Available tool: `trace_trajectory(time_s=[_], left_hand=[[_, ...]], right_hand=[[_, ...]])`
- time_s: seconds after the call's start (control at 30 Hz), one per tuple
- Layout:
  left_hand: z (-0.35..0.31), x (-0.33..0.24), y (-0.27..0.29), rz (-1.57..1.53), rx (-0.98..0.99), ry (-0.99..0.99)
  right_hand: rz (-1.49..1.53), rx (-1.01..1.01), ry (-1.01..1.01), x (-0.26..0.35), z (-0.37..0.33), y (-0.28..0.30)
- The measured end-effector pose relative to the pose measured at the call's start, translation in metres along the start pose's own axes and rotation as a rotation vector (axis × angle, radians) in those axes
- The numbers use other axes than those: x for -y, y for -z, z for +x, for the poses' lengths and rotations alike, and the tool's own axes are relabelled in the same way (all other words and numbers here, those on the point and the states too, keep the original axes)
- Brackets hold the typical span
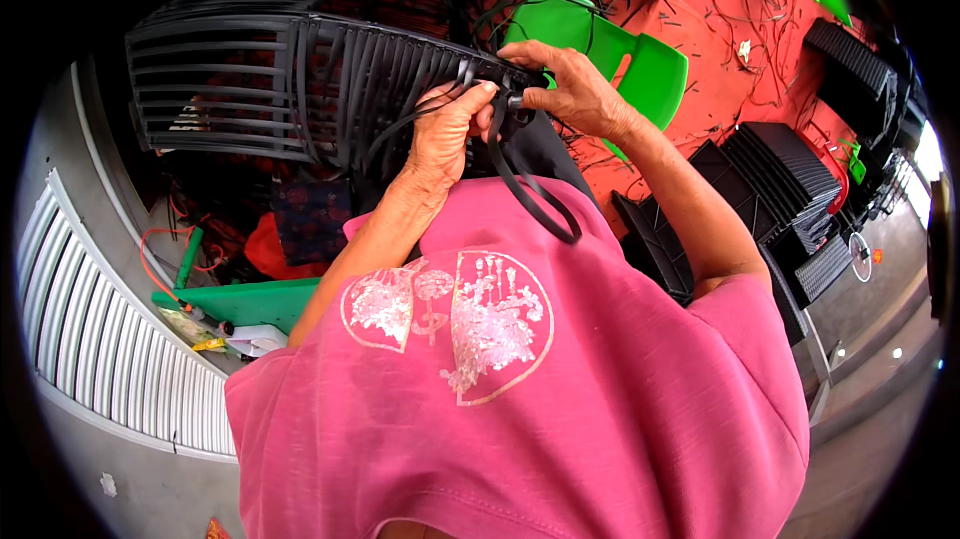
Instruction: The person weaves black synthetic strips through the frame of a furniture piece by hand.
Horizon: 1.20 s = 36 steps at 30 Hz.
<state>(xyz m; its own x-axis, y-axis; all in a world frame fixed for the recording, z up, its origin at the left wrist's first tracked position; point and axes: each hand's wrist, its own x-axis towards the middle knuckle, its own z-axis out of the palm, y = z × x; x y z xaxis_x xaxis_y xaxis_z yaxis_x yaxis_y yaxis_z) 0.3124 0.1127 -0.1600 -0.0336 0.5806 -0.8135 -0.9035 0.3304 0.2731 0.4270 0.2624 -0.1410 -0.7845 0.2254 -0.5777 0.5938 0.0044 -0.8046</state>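
Note:
A black frame (300,79) wound with flat black plastic strips lies across my lap, running off to the left. At its right end, my left hand (445,134) is closed, thumb and fingers pinching a black strip close to the frame's edge. My right hand (575,94) curls over the corner of the same end, its fingers bent round the strip and frame; the exact grip is partly hidden. A loose strip (540,209) hangs in a loop from between the hands onto my pink shirt. Thinner strip ends trail beside my left wrist.
A green plastic chair (655,79) stands beyond my right hand on a red floor (690,19) littered with strip scraps. Black slatted pieces (780,174) are stacked at right. A green bench (250,301) and a white slatted panel (110,339) are at left.

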Motion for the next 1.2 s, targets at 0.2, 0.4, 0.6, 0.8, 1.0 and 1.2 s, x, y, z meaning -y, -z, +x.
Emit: trace_trajectory(time_s=[0.2,0.4,0.6,0.8,1.0,1.2], left_hand=[[0.001,0.001,0.000,-0.027,-0.004,-0.041],[0.005,0.005,0.006,-0.146,0.108,-0.045],[0.002,0.004,0.007,-0.089,0.137,-0.058],[0.001,0.006,0.009,-0.159,0.095,0.004],[0.001,0.003,0.006,-0.284,0.214,-0.001],[0.002,-0.001,0.008,-0.133,0.274,-0.064]], right_hand=[[-0.395,-0.242,0.120,0.007,-0.008,-0.022],[-0.505,-0.394,0.168,0.008,-0.007,-0.036],[-0.402,-0.492,0.062,0.012,0.001,-0.032],[-0.650,-0.477,0.168,0.020,-0.001,-0.017],[-0.289,-0.398,0.157,0.025,-0.034,-0.027],[-0.667,-0.305,0.265,0.034,-0.055,-0.033]])
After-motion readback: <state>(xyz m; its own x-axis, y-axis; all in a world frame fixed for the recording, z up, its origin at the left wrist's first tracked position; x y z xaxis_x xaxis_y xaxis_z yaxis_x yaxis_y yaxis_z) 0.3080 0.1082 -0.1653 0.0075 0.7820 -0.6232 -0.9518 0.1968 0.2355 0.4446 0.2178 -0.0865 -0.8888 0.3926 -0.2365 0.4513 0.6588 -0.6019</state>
